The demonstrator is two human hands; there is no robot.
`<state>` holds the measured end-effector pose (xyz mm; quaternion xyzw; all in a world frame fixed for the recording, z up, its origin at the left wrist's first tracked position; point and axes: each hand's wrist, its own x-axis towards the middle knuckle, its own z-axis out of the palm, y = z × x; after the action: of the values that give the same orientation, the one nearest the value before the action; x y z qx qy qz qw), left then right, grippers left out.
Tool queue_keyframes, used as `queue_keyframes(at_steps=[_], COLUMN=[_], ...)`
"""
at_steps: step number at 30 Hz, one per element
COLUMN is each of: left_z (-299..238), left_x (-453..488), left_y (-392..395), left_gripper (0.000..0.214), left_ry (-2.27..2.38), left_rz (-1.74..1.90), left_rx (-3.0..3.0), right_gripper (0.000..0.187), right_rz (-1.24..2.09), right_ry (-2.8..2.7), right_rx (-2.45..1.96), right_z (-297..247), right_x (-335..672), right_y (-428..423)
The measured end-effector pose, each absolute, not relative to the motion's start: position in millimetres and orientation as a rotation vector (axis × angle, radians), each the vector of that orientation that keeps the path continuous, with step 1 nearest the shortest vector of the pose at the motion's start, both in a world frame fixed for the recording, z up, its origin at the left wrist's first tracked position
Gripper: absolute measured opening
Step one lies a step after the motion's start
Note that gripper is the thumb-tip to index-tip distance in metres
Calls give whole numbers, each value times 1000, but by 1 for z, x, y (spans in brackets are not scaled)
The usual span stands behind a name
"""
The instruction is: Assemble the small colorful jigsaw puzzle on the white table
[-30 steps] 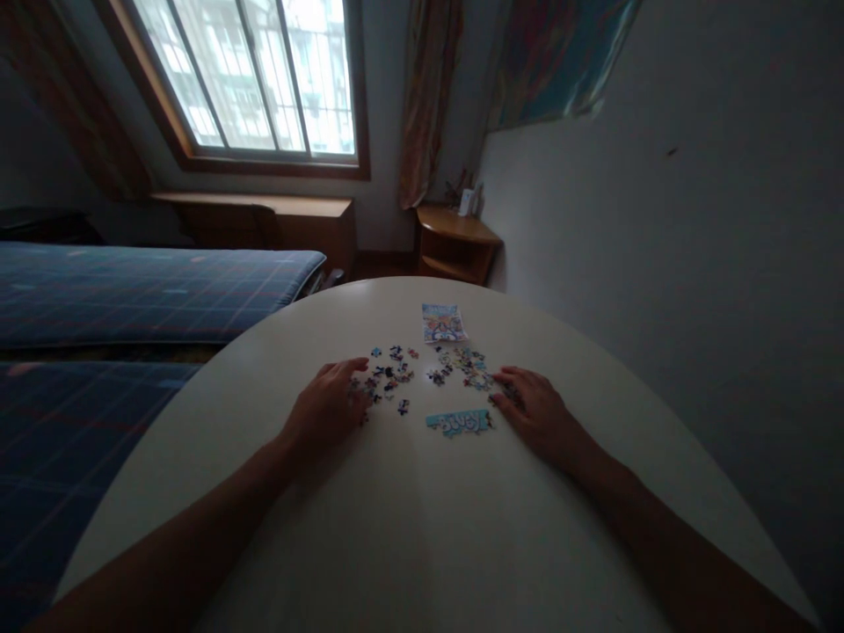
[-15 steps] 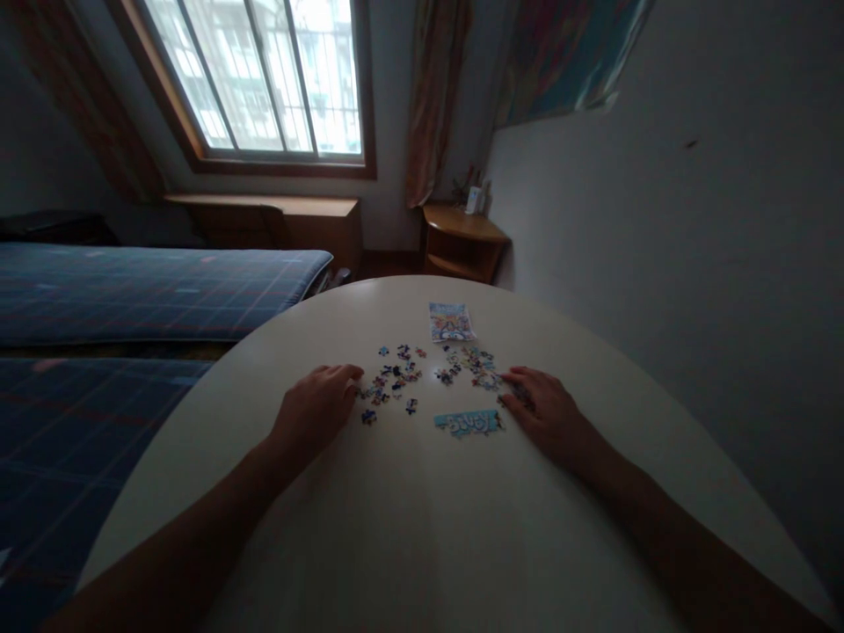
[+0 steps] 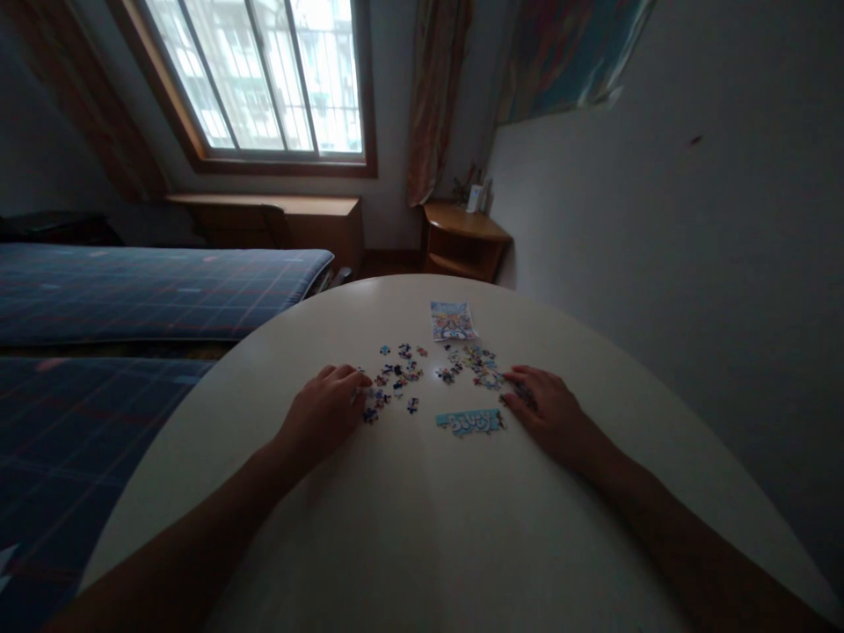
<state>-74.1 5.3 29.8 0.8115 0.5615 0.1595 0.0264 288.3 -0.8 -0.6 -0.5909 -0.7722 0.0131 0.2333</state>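
Observation:
Loose jigsaw puzzle pieces (image 3: pixel 397 371) lie scattered on the round white table (image 3: pixel 409 510), left of its middle. My left hand (image 3: pixel 330 404) rests at their left edge, thumb and fingers curled in around what looks like a puzzle piece, mostly hidden by the fingers. A second cluster of pieces (image 3: pixel 484 362) spreads to the right. Beside that cluster lies my right hand (image 3: pixel 544 404), open, thumb and forefinger apart, with several pieces showing dimly under the fingers. Between the hands, a joined blue strip of puzzle (image 3: pixel 470 422) reads "Bluey".
Behind the pieces lies a small printed picture sheet (image 3: pixel 452 322). Beds with blue plaid mattresses (image 3: pixel 164 294) stand left of the table. A wooden corner shelf (image 3: pixel 465 224) stands beyond the far edge, and a pale wall (image 3: pixel 633 229) runs along the right.
My left hand has shifted slightly right, over the leftmost pieces, covering some that showed before. My right hand stays in nearly the same place.

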Motion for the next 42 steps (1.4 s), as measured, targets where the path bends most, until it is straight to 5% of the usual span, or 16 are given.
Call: queue_keyframes(at_steps=[26,35,39,42], left_z=[31,38,30,25], left_x=[-49,-18,-14,-16], left_y=[-9,-36,-36,-34], left_gripper=[12,12,6,6], left_ry=[1441,1257,1311,1325], left_rz=[957,944,899,845], left_rx=[2071,1860,1917,1988], right_gripper=[27,15,34,33], right_rz=[85,88,138,202], right_ry=[-1994,-2241,-2368,-2451], right_rx=[-1568,-1228,-1165,-1157], right_z=[18,31,30,30], right_x=[279,227,214,214], right_y=[-3,-40,-49,-49])
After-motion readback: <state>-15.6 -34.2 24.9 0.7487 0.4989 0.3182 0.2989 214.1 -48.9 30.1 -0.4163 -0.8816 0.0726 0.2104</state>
